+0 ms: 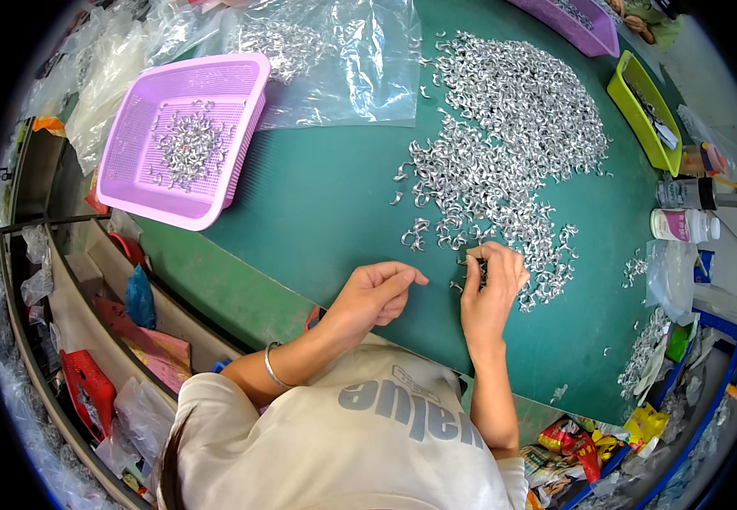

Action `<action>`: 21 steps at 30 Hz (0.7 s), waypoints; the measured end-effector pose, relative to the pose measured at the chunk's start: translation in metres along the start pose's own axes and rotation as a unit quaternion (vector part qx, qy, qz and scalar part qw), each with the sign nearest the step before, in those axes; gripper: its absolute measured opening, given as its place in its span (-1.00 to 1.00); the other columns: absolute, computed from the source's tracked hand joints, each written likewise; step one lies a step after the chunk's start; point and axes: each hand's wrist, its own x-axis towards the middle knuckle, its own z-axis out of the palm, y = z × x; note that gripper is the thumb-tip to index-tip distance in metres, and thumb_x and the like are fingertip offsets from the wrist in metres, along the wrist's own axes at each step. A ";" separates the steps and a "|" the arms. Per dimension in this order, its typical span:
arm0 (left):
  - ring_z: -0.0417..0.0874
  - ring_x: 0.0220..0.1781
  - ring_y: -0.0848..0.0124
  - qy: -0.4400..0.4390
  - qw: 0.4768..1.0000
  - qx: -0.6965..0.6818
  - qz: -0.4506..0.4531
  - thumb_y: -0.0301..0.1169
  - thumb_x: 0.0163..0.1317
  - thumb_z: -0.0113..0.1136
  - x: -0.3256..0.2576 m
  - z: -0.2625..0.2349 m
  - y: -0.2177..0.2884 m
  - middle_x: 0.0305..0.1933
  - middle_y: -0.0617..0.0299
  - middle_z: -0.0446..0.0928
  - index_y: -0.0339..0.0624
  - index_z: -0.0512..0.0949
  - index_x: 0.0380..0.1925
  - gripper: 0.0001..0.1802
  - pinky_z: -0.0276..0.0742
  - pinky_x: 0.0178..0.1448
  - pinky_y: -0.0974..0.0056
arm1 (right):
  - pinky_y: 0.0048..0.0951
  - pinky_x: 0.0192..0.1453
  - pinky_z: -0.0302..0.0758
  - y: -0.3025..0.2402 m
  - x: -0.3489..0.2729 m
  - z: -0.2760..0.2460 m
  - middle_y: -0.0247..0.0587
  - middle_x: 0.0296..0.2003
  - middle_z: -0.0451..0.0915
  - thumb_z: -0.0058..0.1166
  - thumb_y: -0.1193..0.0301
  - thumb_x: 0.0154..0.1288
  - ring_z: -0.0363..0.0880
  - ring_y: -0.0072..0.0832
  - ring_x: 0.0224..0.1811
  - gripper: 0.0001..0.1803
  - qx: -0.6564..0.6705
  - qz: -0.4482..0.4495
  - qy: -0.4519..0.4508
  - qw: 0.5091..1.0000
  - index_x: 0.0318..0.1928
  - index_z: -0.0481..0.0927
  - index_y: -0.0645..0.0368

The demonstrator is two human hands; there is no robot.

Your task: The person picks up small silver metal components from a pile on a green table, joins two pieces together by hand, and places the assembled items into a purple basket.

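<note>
A large heap of small curved silver metal pieces [521, 110] spreads over the green tabletop [326, 204], its near end reaching my right hand. My right hand [489, 293] is at that near edge, thumb and fingers curled round a few of the metal pieces. To its left, my left hand [373, 297] hovers near the table's front edge, fingers curled in and thumb against the index finger. Whatever it may hold is hidden. A purple plastic basket [130, 161] at the left has a smaller pile of similar pieces in it.
A clear plastic bag [368, 76] with more pieces lies at the back. A green basket [670, 153], a white bottle [683, 226] and a dark-lidded jar [683, 194] line the right edge. Shelving [88, 280] stands left; colourful packets [568, 442] lie below right.
</note>
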 end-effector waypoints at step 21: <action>0.12 -0.67 0.73 0.020 0.988 0.124 0.094 -0.42 0.21 0.05 0.000 0.017 0.005 -0.67 0.49 0.25 -0.27 0.50 -0.25 -0.83 -0.03 -0.63 0.54 | -0.62 -0.21 0.28 -0.020 -0.011 -0.031 -0.28 -0.23 0.50 0.02 0.67 0.10 0.38 -0.66 -0.28 -0.75 0.572 0.297 -0.060 0.762 -0.15 0.48 0.33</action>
